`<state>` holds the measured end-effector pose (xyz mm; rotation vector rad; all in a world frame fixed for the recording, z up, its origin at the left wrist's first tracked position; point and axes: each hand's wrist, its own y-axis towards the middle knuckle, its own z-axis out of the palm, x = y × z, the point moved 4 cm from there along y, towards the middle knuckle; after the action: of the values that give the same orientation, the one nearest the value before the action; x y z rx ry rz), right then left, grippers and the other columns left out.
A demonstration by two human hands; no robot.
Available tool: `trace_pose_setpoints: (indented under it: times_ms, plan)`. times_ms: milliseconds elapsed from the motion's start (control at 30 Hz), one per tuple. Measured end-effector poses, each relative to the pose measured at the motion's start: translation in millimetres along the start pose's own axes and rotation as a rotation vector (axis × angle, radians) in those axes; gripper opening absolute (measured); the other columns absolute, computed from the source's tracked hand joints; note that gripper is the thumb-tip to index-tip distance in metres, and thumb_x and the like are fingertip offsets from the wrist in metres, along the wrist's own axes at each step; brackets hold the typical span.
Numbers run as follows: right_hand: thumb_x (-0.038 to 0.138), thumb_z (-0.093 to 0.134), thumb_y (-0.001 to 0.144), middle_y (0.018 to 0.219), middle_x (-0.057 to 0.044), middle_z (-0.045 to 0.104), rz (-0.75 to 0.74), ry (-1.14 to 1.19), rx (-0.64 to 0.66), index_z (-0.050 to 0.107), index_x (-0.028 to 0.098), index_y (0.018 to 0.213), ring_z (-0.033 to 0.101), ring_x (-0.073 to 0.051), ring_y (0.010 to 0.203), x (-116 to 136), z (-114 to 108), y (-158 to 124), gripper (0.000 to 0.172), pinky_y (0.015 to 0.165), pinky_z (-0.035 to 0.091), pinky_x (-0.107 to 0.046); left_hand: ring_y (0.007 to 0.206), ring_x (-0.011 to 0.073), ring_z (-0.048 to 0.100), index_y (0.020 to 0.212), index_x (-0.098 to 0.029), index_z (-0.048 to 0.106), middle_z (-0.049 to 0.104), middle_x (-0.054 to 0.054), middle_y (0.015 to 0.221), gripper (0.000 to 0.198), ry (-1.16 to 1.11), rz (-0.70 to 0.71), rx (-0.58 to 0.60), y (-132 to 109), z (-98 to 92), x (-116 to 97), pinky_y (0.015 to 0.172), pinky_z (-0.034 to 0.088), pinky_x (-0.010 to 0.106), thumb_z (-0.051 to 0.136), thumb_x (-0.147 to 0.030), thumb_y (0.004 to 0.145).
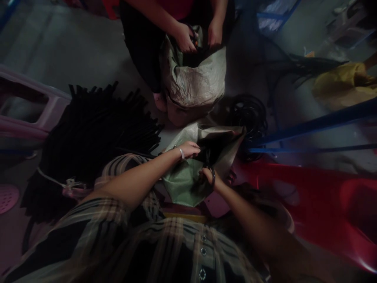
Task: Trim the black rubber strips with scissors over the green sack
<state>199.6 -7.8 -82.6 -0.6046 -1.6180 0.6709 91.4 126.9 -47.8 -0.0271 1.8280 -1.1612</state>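
A pink plastic stool (29,106) stands at the left, on the grey concrete floor (64,43), just beside a heap of long black rubber strips (88,133). The left hand (187,149), with a pale bangle at its wrist, has its fingers together, clamped on the upper rim of a green woven plastic sack (184,184), which sits against the person's plaid shirt (173,251) with dark contents at its mouth. The right hand (207,177), with a dark band at its wrist, is at the sack's mouth; its fingers are curled, but the dimness hides whether they are clamped on anything. Ahead, a co-worker's two hands (197,37) reach into a beige woven sack (191,78). Further right lie a coil of black cable (250,114), blue metal rack bars (312,127), a red plastic stool (309,196) and a yellow sack (341,84).
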Motion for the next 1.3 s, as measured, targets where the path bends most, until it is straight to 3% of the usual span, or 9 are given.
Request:
trace_pose_setpoints:
  times_ms: [167,433,833,1033,1300]
  plan:
    - [0.036,0.045,0.075,0.060,-0.004,0.062,-0.019,-0.181,0.012,0.059,0.015,0.059,0.055,-0.015,0.062,7,-1,-3,0.030,0.059,0.039,-0.023,0.035,0.0035,0.039,0.086,-0.013,0.062,0.055,-0.004,0.054,0.019,-0.009,0.011,0.029,0,3.9,1,0.035,0.022,0.017,0.063,-0.022,0.069]
    - [0.035,0.043,0.077,0.064,-0.005,0.063,-0.056,-0.207,0.045,0.060,0.015,0.057,0.055,-0.015,0.064,11,-2,-4,0.033,0.063,0.040,-0.025,0.035,0.0041,0.039,0.085,-0.013,0.063,0.056,-0.003,0.054,0.018,0.058,0.052,0.065,-1,8.1,2,0.035,0.024,0.017,0.063,-0.023,0.070]
    - [0.027,0.048,0.069,0.053,-0.005,0.060,0.111,-0.073,0.016,0.057,0.015,0.055,0.056,-0.016,0.050,18,-2,-16,0.021,0.048,0.039,-0.025,0.034,0.0043,0.038,0.085,-0.012,0.063,0.055,-0.003,0.053,0.017,0.080,0.077,0.081,-2,11.8,5,0.034,0.023,0.017,0.063,-0.022,0.071]
    - [0.025,0.047,0.068,0.045,-0.003,0.054,0.049,-0.034,0.032,0.052,0.017,0.050,0.051,-0.013,0.044,22,-2,-20,0.020,0.044,0.037,-0.023,0.034,0.0038,0.037,0.084,-0.012,0.063,0.056,-0.002,0.053,0.017,0.062,0.052,0.082,-5,11.4,2,0.034,0.023,0.017,0.063,-0.023,0.071]
    - [0.027,0.041,0.072,0.039,-0.001,0.048,0.016,-0.116,-0.048,0.051,0.016,0.048,0.048,-0.012,0.037,23,-2,-21,0.027,0.042,0.035,-0.021,0.034,0.0036,0.035,0.085,-0.011,0.064,0.054,-0.003,0.051,0.017,0.103,0.030,0.025,-1,10.4,6,0.035,0.024,0.017,0.061,-0.019,0.070]
